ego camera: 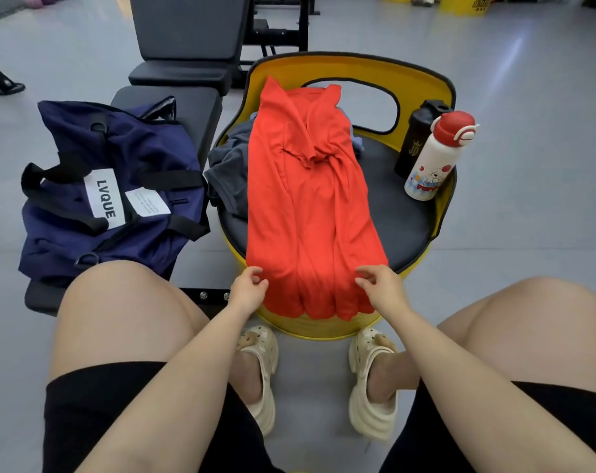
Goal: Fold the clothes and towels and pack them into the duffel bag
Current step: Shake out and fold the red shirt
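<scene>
Plainly judged the red shirt (310, 206) light, limp and a little slippery: already narrowed into a long strip, laid lengthwise across the seat, collar end far, hem spilling over the near edge. Expected it to sag and slide open if lifted by one point only, so reckoned the two near hem corners the places to take hold, both at once, to carry the hem up toward the collar. Found the left hand (247, 291) at the near left corner of the hem and the right hand (380, 288) at the near right, fingers of both loosely curled; could not tell whether either pinched any cloth. Beyond that, took in a smooth grey floor (528, 165), then a black padded bench (190, 32) to the left, then the yellow barrel seat (426, 73) with its round black cushion (402, 216), a small and curved surface for folding. Noted the navy duffel bag (112, 186) slumped on the bench, just beside the seat, not visibly open. Saw grey clothes (230, 169) bunched under the shirt's left side, still unfolded. Marked, smallest, a black bottle (416, 138) and a white bottle (433, 162) upright at the cushion's right rim, apart from the shirt.
</scene>
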A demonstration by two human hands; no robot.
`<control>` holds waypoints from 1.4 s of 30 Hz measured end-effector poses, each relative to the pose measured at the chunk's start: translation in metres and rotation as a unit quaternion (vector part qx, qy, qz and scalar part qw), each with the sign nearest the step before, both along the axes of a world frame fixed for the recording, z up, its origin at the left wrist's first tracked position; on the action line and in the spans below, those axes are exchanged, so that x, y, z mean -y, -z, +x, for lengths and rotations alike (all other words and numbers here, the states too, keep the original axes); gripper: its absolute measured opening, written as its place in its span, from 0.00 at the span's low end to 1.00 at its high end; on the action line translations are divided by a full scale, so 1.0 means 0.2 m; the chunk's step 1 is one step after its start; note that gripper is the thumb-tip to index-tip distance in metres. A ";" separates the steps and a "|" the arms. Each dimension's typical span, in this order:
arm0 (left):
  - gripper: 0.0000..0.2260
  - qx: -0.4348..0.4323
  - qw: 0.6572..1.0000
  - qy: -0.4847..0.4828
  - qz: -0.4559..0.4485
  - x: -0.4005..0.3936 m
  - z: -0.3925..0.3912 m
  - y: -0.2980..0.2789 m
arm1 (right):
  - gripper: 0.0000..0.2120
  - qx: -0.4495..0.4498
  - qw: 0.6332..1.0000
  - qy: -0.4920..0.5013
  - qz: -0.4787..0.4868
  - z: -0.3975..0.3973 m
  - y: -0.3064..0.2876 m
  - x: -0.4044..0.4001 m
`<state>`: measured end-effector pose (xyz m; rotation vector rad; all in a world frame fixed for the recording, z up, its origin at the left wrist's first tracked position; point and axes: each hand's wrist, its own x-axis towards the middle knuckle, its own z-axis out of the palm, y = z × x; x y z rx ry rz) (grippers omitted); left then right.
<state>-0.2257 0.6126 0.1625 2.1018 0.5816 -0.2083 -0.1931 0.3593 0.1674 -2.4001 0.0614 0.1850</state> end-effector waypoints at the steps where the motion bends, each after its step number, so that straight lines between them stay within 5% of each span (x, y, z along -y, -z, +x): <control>1: 0.16 -0.005 1.000 -0.016 -0.011 0.00 0.00 0.01 | 0.11 -0.006 0.999 0.029 0.014 -0.01 0.00 0.01; 4: 0.20 -0.012 0.996 -0.073 -0.053 0.01 0.00 0.03 | 0.07 -0.040 0.991 0.120 0.045 -0.02 0.04 0.05; 13: 0.23 -0.003 0.970 -0.183 -0.158 0.05 0.06 0.08 | 0.37 -0.159 0.945 0.210 0.196 0.00 0.23 0.13; 18: 0.25 -0.021 0.965 -0.189 -0.182 0.07 0.08 0.10 | 0.24 -0.178 0.935 0.219 0.212 0.00 0.19 0.11; 23: 0.17 -0.080 0.970 -0.143 -0.178 0.06 0.07 0.14 | 0.21 -0.207 0.923 0.214 0.245 -0.02 0.18 0.12; 33: 0.23 -0.168 0.975 -0.010 -0.148 0.01 -0.08 0.12 | 0.20 -0.239 0.924 0.168 0.246 -0.07 0.13 0.15; 42: 0.26 -0.079 0.994 -0.010 -0.068 -0.06 -0.18 0.02 | 0.26 -0.185 0.954 0.141 0.191 -0.14 0.04 0.19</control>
